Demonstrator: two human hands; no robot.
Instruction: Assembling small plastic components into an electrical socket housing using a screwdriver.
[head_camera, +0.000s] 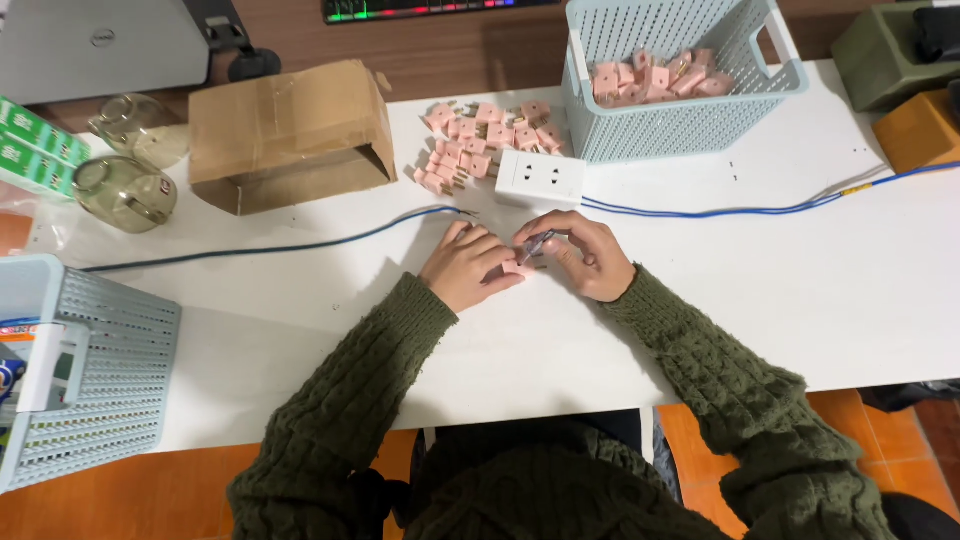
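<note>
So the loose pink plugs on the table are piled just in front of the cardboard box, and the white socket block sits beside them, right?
Not quite. The head view shows the loose pink plugs piled beside the pale blue basket, right of the cardboard box. The white socket block does sit beside them.

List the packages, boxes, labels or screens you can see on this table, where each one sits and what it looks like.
Cardboard box: back left of the table, brown, lying on its side, open.
Green cartons: far left edge, green and white, stacked.
Packet in the basket: near left, white with blue and red print.
Monitor base: top left, grey, with a small round logo.
</note>
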